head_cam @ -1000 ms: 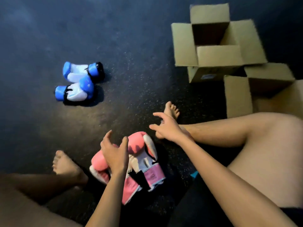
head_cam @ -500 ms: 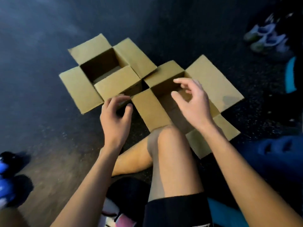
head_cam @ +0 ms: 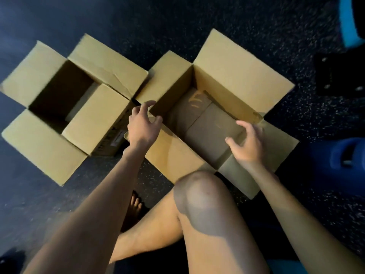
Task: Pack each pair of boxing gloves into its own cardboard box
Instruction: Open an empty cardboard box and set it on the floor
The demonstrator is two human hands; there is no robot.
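Two open cardboard boxes stand side by side on the dark floor, all flaps folded out. The left box (head_cam: 41, 133) looks empty, and the right box (head_cam: 241, 76) shows only its bare bottom. My left hand (head_cam: 142, 123) is at the right box's near-left corner, fingers spread and bent over the rim. My right hand (head_cam: 246, 143) is over the box's right end, fingers spread and curved, holding nothing. No boxing gloves are in view.
My bent knee (head_cam: 199, 196) is right in front of the right box, and a bare foot (head_cam: 136, 204) rests on the floor below my left arm. A blue object (head_cam: 347, 155), a black object (head_cam: 335, 74) and a teal item (head_cam: 351, 22) lie to the right.
The view swung from the pink and blue gloves to the boxes, then closer. Both hands left the pink gloves and reached out to the right box's rim.
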